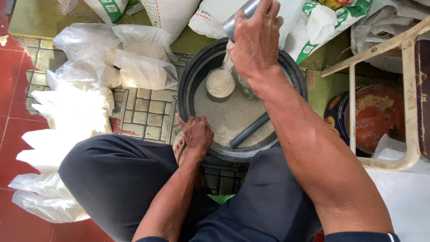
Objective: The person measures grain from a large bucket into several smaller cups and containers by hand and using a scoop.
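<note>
My right hand [255,42] grips a metal can [236,20] tilted downward, and white rice streams from it into a small metal cup [219,85]. The cup stands upright on a bed of rice inside a large black basin [190,83]. My left hand [197,133] rests on the basin's near rim, fingers curled over it. A grey tube [249,130] lies slanted on the rice near the front of the basin. Another container is partly hidden under my right wrist.
Several filled clear plastic bags [134,67] of rice lie on the tiled floor at left. Large white sacks [170,13] stand behind the basin. A round tin [371,118] sits under a cream metal frame [403,89] at right. My knees flank the basin.
</note>
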